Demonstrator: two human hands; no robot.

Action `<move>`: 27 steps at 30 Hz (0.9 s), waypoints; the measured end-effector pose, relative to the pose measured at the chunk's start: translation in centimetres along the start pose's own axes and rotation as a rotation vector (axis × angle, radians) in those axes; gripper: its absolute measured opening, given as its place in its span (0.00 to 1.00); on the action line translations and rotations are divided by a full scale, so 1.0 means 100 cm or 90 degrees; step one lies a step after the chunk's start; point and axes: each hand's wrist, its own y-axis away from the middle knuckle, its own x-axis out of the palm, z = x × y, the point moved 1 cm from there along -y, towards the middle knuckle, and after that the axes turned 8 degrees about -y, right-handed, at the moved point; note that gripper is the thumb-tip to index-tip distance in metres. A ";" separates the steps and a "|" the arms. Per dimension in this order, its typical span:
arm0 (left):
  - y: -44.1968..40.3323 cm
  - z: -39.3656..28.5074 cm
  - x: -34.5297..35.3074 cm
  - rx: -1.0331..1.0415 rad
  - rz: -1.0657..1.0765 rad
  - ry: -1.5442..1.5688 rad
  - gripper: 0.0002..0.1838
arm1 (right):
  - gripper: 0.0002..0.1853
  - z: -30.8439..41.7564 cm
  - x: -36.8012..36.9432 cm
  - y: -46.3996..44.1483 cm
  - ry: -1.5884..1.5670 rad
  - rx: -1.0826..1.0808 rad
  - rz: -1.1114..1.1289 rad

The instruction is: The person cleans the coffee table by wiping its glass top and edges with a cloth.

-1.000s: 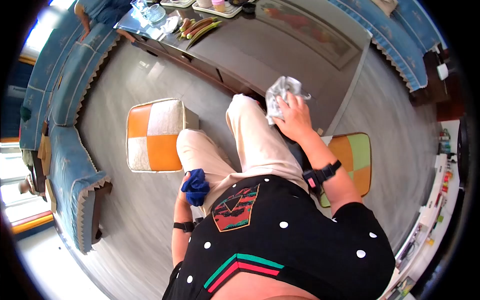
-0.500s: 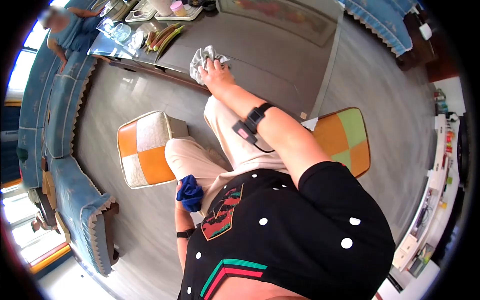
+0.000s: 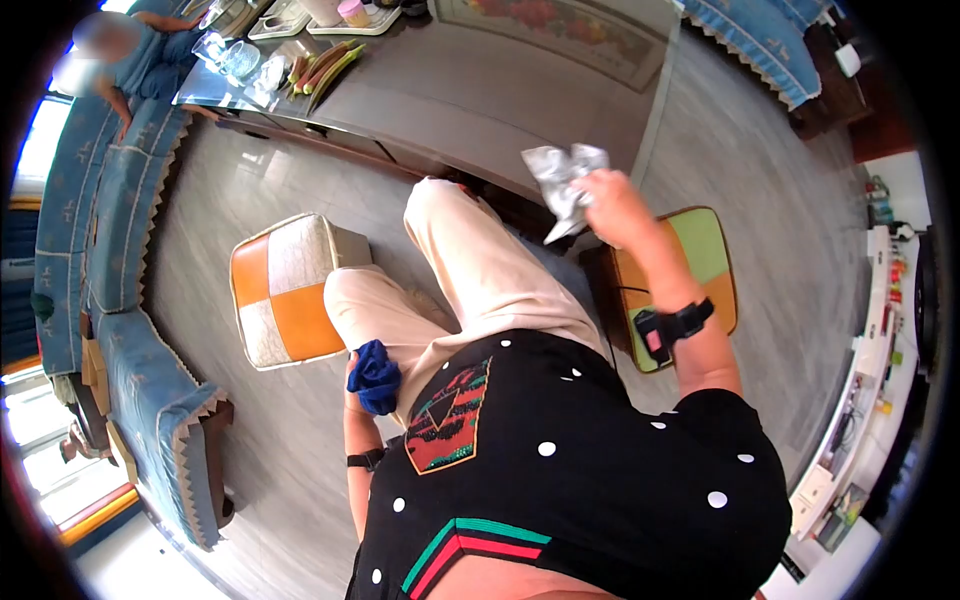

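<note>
Right fingers grasp grey cloth; left fingers grasp blue cloth; glossy table, grey floor.

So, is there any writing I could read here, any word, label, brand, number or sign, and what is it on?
None that can be read.
Grey cloth: blurred; any print is unreadable.
Blue cloth: no lettering shows.
Wrist box: pink patch, too small to read.
Black shirt: pictured patch, dots and stripes, no readable words.
Small things on the right-hand shelf: too small and blurred.
</note>
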 end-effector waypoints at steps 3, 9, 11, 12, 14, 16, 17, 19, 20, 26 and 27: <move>0.000 0.001 -0.006 0.015 0.016 -0.007 0.30 | 0.13 -0.068 -0.035 0.005 0.162 0.167 -0.202; -0.002 -0.003 0.014 0.023 -0.156 -0.029 0.29 | 0.19 -0.024 -0.044 -0.007 0.056 0.045 -0.376; -0.002 -0.002 0.004 0.019 -0.078 -0.032 0.29 | 0.22 0.012 -0.004 -0.017 -0.012 -0.026 -0.262; -0.001 -0.004 0.007 0.018 -0.076 -0.035 0.29 | 0.23 0.031 0.013 -0.020 -0.032 -0.019 -0.152; 0.000 -0.006 0.017 0.008 0.114 -0.025 0.29 | 0.20 0.048 0.047 -0.029 -0.001 -0.066 -0.146; 0.004 -0.001 0.018 0.015 0.029 -0.042 0.29 | 0.21 0.050 0.047 -0.033 -0.026 -0.079 -0.115; 0.004 -0.003 0.017 0.027 -0.054 -0.061 0.29 | 0.21 0.045 0.046 -0.036 -0.027 -0.084 -0.094; 0.006 -0.007 0.018 0.019 -0.035 -0.068 0.29 | 0.24 0.026 0.038 -0.028 -0.059 -0.128 -0.079; 0.004 -0.008 0.018 0.015 -0.015 -0.068 0.29 | 0.25 0.014 0.029 -0.022 -0.029 -0.117 -0.076; 0.001 -0.003 0.020 0.037 -0.112 -0.001 0.30 | 0.14 -0.178 -0.047 -0.001 0.153 0.152 -0.258; 0.002 -0.002 0.014 0.039 -0.109 0.001 0.30 | 0.16 -0.182 -0.066 0.004 0.154 0.256 -0.245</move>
